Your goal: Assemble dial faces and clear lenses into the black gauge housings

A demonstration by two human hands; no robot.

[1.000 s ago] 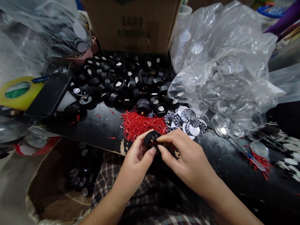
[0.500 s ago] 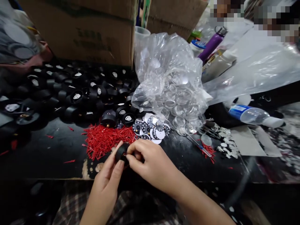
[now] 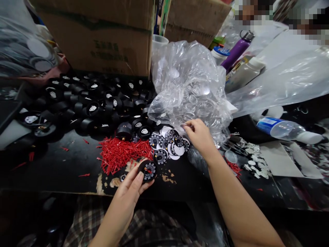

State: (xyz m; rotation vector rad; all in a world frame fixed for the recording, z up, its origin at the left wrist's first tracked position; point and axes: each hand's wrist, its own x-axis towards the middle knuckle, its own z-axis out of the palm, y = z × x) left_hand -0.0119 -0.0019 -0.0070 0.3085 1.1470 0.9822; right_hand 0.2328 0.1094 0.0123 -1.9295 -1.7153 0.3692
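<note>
My left hand point(image 3: 133, 187) is wrapped round a black round gauge point(image 3: 148, 170) near the table's front edge. The gauge's dial faces up and has a red pointer on it. My right hand point(image 3: 199, 133) is at the near side of a bag of clear round covers point(image 3: 203, 108), its thumb and forefinger pinched on what looks like the edge of a clear cover. Between my hands lie black and white dial discs point(image 3: 160, 156). Red pointers point(image 3: 115, 156) form a pile just beyond my left hand.
Many black housings point(image 3: 87, 125) fill the back left, before a cardboard box point(image 3: 102, 41). To the right are a purple bottle point(image 3: 236, 51), a clear bottle point(image 3: 288, 129), small white pieces point(image 3: 254, 161) and a grey-white carton point(image 3: 280, 159).
My right hand has left the gauge and moved right and away to the bag of covers. My left hand has tilted the gauge, so its dial now shows. The view has shifted slightly.
</note>
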